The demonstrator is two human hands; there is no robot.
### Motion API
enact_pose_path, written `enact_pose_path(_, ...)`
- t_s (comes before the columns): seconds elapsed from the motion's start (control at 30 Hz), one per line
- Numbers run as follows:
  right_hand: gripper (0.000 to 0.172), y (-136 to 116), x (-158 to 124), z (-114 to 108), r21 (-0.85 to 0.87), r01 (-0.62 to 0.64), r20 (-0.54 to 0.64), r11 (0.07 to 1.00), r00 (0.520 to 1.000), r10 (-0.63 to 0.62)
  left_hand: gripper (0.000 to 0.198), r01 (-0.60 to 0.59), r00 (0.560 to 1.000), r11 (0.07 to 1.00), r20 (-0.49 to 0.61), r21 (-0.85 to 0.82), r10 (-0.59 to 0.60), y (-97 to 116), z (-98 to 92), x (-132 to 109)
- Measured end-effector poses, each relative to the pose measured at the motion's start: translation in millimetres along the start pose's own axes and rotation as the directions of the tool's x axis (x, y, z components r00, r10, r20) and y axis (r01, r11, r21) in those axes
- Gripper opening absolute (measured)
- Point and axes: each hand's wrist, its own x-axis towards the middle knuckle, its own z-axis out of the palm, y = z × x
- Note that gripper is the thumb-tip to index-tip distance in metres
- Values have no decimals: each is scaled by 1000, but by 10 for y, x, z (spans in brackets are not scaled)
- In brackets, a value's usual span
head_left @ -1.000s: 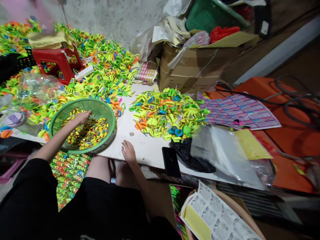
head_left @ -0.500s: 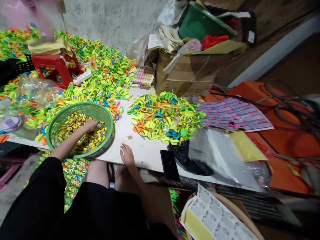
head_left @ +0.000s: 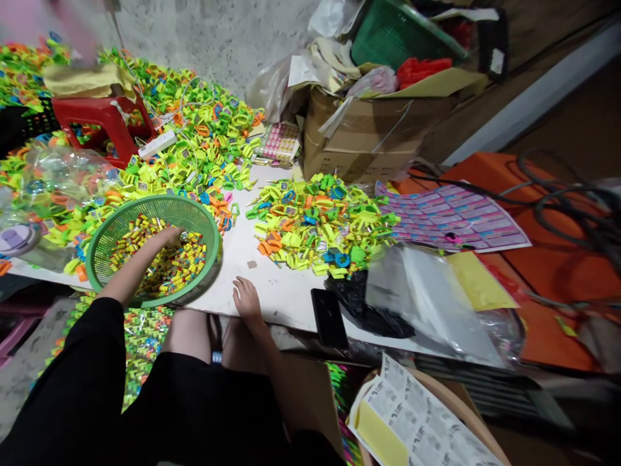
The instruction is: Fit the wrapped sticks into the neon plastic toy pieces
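My left hand [head_left: 169, 237] reaches into a round green mesh basket [head_left: 200, 217] and is buried among small yellow, red and blue plastic pieces [head_left: 145, 241]; whether its fingers hold any I cannot see. My right hand [head_left: 246, 298] rests flat, fingers slightly apart, on the white tabletop [head_left: 276, 291] near its front edge, holding nothing. A heap of neon yellow, green and orange plastic ring-shaped parts [head_left: 317, 223] lies beyond the right hand.
A black phone [head_left: 328, 318] lies at the table edge beside a black bag [head_left: 363, 304] and clear plastic bags [head_left: 427, 304]. Purple sticker sheets [head_left: 451, 217], a cardboard box [head_left: 369, 139], a red stool [head_left: 97, 123] and a large pile of neon parts [head_left: 194, 142] surround the table.
My left hand has dug a little deeper and to the right inside the basket. The right hand has stayed on the tabletop. The view shifted slightly.
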Motion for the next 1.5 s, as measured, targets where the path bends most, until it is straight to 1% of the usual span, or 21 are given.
enact_pose_path(0.1,28,9,-2,11,-8,-9,11,1000,1000,10,61,-2,1000,1000,31,11,2,18,4,121)
enact_pose_path(0.17,28,14,-3,16,-10,-10,14,1000,1000,10,61,-1,1000,1000,31,20,0,16,-17,162)
enact_pose_path(0.37,29,15,-4,22,-8,-8,8,1000,1000,8,60,-7,1000,1000,27,9,7,-33,-28,141)
enact_pose_path(0.53,28,16,-1,27,-22,12,-1,1000,1000,-12,47,-6,996,1000,84,1,6,-66,19,159)
enact_pose_path(0.7,27,3,10,19,-24,19,-12,1000,1000,-19,34,-22,994,999,107,29,19,-10,33,137)
enact_pose_path(0.8,28,-11,16,8,-14,10,-2,1000,1000,-10,32,-51,997,998,64,48,48,15,0,54)
enact_pose_path(0.97,28,-22,26,2,-6,12,-20,1000,1000,-12,47,-58,996,997,-71,53,61,1,-132,-116)
enact_pose_path(1.07,28,-27,30,4,0,2,-20,1000,1000,-2,50,-69,988,997,-136,46,75,67,-180,-164)
enact_pose_path(1.2,28,-34,27,4,0,-12,-11,1000,1000,12,43,-149,970,988,-191,32,152,247,-132,-145)
enact_pose_path(1.27,28,-37,25,1,-1,-11,-11,1000,1000,11,40,-184,960,983,-210,25,185,301,-95,-123)
enact_pose_path(1.4,28,-35,28,-5,0,-5,-13,1000,1000,5,38,-223,951,975,-219,3,218,281,-56,-116)
enact_pose_path(1.5,29,-30,34,-6,0,-13,-7,1000,1000,13,40,-226,946,974,-241,-15,216,237,-13,-163)
